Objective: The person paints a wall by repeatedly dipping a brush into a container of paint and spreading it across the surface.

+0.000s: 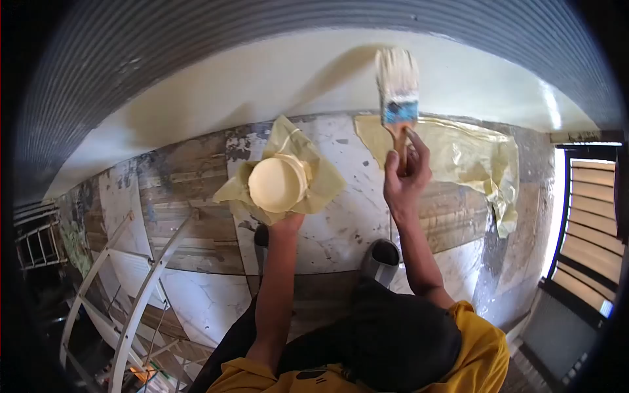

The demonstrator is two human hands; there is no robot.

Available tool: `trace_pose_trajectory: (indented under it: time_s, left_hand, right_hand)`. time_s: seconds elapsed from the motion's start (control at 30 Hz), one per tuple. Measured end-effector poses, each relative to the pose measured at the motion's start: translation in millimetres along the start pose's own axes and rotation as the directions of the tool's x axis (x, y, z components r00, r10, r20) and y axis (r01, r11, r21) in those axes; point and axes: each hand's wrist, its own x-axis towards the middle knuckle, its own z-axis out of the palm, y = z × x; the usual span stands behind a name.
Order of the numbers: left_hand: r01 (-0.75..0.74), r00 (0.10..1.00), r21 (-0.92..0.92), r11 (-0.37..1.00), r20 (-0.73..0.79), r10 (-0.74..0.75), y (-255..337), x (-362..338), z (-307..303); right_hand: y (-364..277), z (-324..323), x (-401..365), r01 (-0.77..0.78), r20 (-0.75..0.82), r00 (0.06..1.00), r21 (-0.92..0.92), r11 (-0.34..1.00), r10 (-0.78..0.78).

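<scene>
The cup (278, 185) and yellow sheet (325, 185) mostly hide the left hand (287, 224), and the bottom edge cuts off the metal frame (156, 272).

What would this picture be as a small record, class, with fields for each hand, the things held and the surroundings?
Left hand: supports a round container; fingers mostly hidden
Around container: yellowish sheet
Right hand: grips a wide paintbrush by its handle
Bristles: pale, pointing away from the person
Ahead: pale wall
Floor: mixed marble-look and wood-look panels, stained; crumpled translucent sheet near the wall
Person's left: pale ladder-like frame
</scene>
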Motion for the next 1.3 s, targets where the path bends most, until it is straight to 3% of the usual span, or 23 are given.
trace_pose_trajectory:
  time_s: [0.03,0.17,0.23,0.3,0.37,0.4,0.5,0.63,0.7,0.73,0.77,0.83,0.87,0.93,1.07,1.13,1.17,1.23,1.27,1.3]
  left_hand:
    - [0.062,0.998,-0.181,0.982,0.002,-0.063,-0.1,2.3,2.9]
    - [0.057,0.984,-0.237,0.97,-0.151,-0.094,-1.5,4.0,0.2]
    - [0.056,0.995,-0.142,0.988,-0.071,-0.066,-3.3,5.2,-1.7]
    - [0.053,0.991,-0.156,0.986,-0.116,-0.072,-2.2,4.1,-0.1]
    - [0.046,0.985,-0.169,0.985,-0.159,-0.073,-2.2,4.4,3.3]
    - [0.051,0.986,-0.166,0.985,-0.147,-0.075,-2.5,3.7,5.5]
    - [0.058,0.988,-0.184,0.981,-0.132,-0.083,-0.7,1.1,12.5]
    - [0.017,0.993,-0.15,0.989,-0.112,-0.034,1.9,-0.8,9.1]
    - [0.008,0.994,-0.142,0.99,-0.103,-0.023,2.8,0.4,10.6]
    - [0.005,0.996,-0.133,0.991,-0.09,-0.017,2.7,0.9,10.2]
    - [0.002,0.995,-0.134,0.991,-0.103,-0.016,2.4,2.1,7.7]
    - [0.032,0.998,-0.161,0.986,0.051,-0.024,1.8,0.6,3.1]
    - [0.028,0.999,-0.16,0.987,0.04,-0.022,1.5,-2.2,3.6]
    - [0.03,0.998,-0.171,0.985,-0.057,-0.04,1.2,-0.6,8.1]
    - [0.074,0.993,-0.262,0.962,-0.073,-0.096,2.2,-2.8,6.7]
    - [0.047,0.99,-0.196,0.98,-0.125,-0.072,2.6,-3.5,5.9]
    - [0.056,0.989,-0.196,0.979,-0.122,-0.081,2.5,-4.0,6.5]
    - [0.054,0.991,-0.152,0.987,-0.113,-0.072,2.7,-5.9,10.7]
    - [0.059,0.991,-0.152,0.987,-0.112,-0.076,3.8,-4.3,9.7]
    - [0.048,0.991,-0.179,0.983,-0.116,-0.069,5.2,-3.1,7.7]
  right_hand:
    - [3.8,4.3,3.6,0.047,-0.009,0.999,0.007,0.999,-0.047]
    - [19.6,32.6,17.5,0.218,-0.009,0.976,-0.096,0.971,-0.219]
    - [40.9,52.3,22.2,0.065,0.073,0.996,-0.176,0.982,-0.053]
    - [72.6,65.5,5.5,0.006,0.068,0.998,-0.173,0.985,0.006]
    - [93.1,71.6,-11.1,-0.125,0.183,0.969,-0.218,0.968,0.167]
    - [115.6,75.9,-21.2,-0.001,0.165,0.985,-0.226,0.974,0.039]
    - [122.8,59.3,-41.1,-0.107,0.221,0.958,-0.311,0.944,0.182]
    - [64.9,28.7,-38.9,-0.124,0.192,0.965,-0.27,0.955,0.18]
    - [32.0,20.7,-29.5,-0.098,0.131,0.984,-0.197,0.975,0.125]
    - [35.0,25.8,-23.2,0.045,0.056,0.998,-0.114,0.992,-0.038]
    - [35.2,31.4,-15.1,0.035,0.063,0.998,-0.117,0.992,-0.028]
    - [25.2,44.1,4.3,0.166,-0.023,0.986,-0.058,0.984,-0.167]
    - [35.1,51.5,7.6,0.158,-0.017,0.987,-0.058,0.986,-0.159]
    - [67.3,69.8,6.8,0.016,0.115,0.993,-0.162,0.987,0.003]
    - [122.4,86.2,-26.8,0.046,0.18,0.984,-0.233,0.971,-0.003]
    - [128.1,80.3,-36.3,-0.164,0.281,0.926,-0.302,0.939,0.252]
    - [130.5,76.1,-41.4,-0.167,0.272,0.928,-0.303,0.938,0.253]
    - [129.5,62.1,-54.1,-0.297,0.253,0.92,-0.053,0.953,0.3]
    - [126.7,50.9,-58.1,-0.298,0.249,0.92,-0.053,0.953,0.301]
    - [115.2,35.7,-57.3,-0.614,0.327,0.776,0.199,0.764,0.539]
